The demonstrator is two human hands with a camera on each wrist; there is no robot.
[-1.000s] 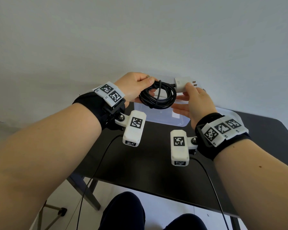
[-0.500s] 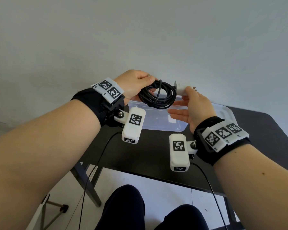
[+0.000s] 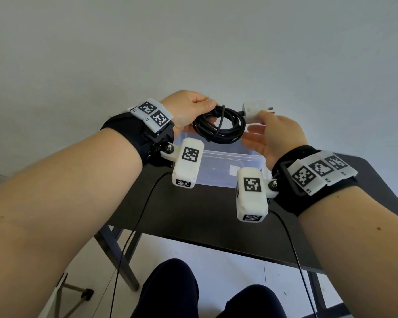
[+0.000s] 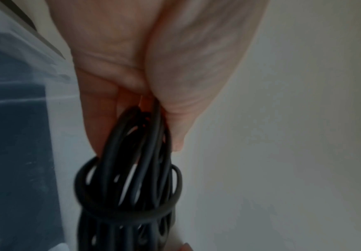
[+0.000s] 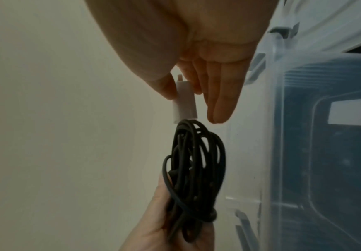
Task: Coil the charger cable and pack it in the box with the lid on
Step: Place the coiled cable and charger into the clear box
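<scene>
Charger cable [image 3: 218, 126] is already wound into a black coil with one loop cinched across it, held in the air above the box [image 3: 228, 166], not touching it. Left hand [image 3: 189, 106] pinches the coil's near side between thumb and fingers. Right hand [image 3: 274, 131] pinches the white plug brick [image 3: 254, 110] with thumb and forefinger, other fingers straight and loose; brick sits right at the coil's edge.

Coiling looks done, or nearly. Left to do, as I judge it: lower coil and brick into the box, then fit the lid.

Box is clear plastic, standing on the dark surface [image 3: 205, 214]; its inside looks free of any cable. The pale sheet at the box's right side, behind the right wrist [image 3: 269, 174], may be the lid, but it is mostly blocked, cannot confirm.

Hidden: cable's free end, lost inside the coil. Box's front edge is covered by the wrist cameras. Wrist views are dim and blurred.
</scene>
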